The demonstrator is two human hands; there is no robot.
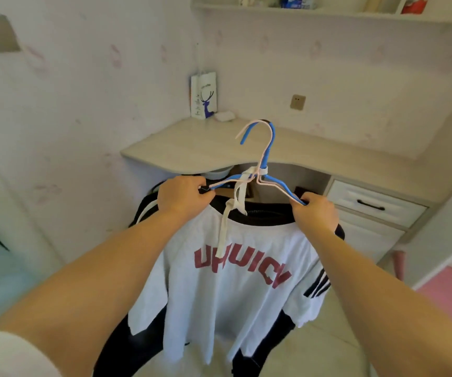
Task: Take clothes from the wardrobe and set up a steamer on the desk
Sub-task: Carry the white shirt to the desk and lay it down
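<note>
White T-shirt [235,273]: light, limp; best carried by hangers [269,170], left hand [181,197] and right hand [316,212] pinching their shoulders.

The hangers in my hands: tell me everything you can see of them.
Two thin wire-like hangers, one blue, one pale pink, are stacked with hooks up. A whitish strip knots their necks and dangles. The left hand and right hand grip the shoulder ends. A white T-shirt with red lettering hangs below, over dark clothing.
</note>
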